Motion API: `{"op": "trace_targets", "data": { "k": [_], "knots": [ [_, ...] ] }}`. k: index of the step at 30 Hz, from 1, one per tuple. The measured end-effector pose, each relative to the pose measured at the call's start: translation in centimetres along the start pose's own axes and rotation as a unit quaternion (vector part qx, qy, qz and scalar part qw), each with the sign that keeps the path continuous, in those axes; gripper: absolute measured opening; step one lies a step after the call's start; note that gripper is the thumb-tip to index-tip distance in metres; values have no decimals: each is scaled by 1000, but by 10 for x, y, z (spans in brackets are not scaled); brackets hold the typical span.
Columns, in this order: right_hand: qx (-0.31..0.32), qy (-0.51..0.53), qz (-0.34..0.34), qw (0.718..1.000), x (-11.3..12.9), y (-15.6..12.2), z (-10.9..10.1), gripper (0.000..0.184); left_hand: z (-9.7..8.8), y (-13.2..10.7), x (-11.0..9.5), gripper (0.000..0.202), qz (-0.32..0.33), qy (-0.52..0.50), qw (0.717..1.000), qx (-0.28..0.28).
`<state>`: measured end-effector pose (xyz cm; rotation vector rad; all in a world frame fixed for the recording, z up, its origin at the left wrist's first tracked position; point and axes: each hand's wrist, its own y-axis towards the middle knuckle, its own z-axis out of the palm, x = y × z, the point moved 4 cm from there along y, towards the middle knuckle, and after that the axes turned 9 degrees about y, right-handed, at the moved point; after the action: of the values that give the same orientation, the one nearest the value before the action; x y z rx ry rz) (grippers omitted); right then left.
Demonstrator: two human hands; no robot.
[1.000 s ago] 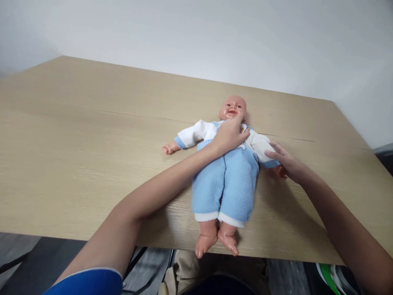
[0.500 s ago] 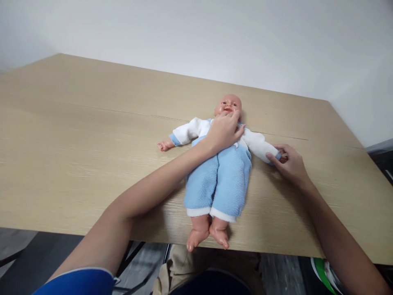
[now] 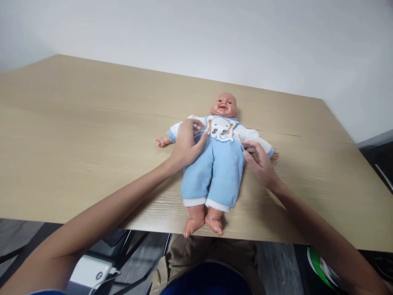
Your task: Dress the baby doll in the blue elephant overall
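A baby doll [image 3: 225,172] lies face up on the wooden table, its feet near the front edge. It wears a blue and white fleecy outfit with an elephant face on the chest. My left hand [image 3: 188,143] rests on one side of the doll's chest, its thumb spread apart from its curved fingers. At the opposite side of the waist is my right hand [image 3: 259,162], its fingertips touching the outfit, with a gap between thumb and fingers. Both of the doll's arms stretch outward, and its head is uncovered.
The wooden table [image 3: 92,164] stands against a pale wall [image 3: 196,37]. Below its front edge are a white box-like device [image 3: 90,272] with a cable and a green and white round object [image 3: 321,266]. A dark object [image 3: 379,159] stands beyond the right edge.
My left hand has moved off the doll's chin and upper chest to its side, uncovering the elephant face. My right hand has let go of the doll's wrist and come in to its waist.
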<state>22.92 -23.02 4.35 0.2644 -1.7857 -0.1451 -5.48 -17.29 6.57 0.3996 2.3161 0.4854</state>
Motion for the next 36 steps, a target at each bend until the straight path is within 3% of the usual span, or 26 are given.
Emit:
{"op": "trace_targets", "data": {
  "k": [3, 8, 14, 19, 24, 27, 31, 34, 36],
  "knots": [
    [22, 30, 45, 998, -9, 18, 4, 47, -3, -14, 25, 31, -56, -49, 996, 40],
    [79, 1, 50, 996, -19, 36, 2, 64, -5, -14, 44, 41, -50, -22, 995, 85],
    [25, 170, 167, 971, -30, 30, 1, 56, -3, -7, 54, 50, -80, -112, 980, 147],
    [-14, 238, 155, 959, -25, 29, -7, 45, -1, -3, 62, 43, -98, -163, 973, 130],
    [-49, 115, 84, 989, -20, 24, -14, 43, 1, -5, 62, 36, -115, -159, 976, 92],
    [-68, -88, -21, 994, -14, 16, -26, 32, -5, -8, 54, 28, -114, -106, 987, 42],
    [-57, -305, -181, 933, -14, 5, -49, 23, -21, -5, 24, 22, -49, -27, 998, -39],
    [-63, -341, -201, 916, -30, 5, -72, 44, -21, 8, -15, 17, 60, 4, 998, -17],
    [-57, -330, -175, 926, -43, 9, -87, 63, -9, 19, -43, 15, 138, 19, 990, 24]
  ]
}}
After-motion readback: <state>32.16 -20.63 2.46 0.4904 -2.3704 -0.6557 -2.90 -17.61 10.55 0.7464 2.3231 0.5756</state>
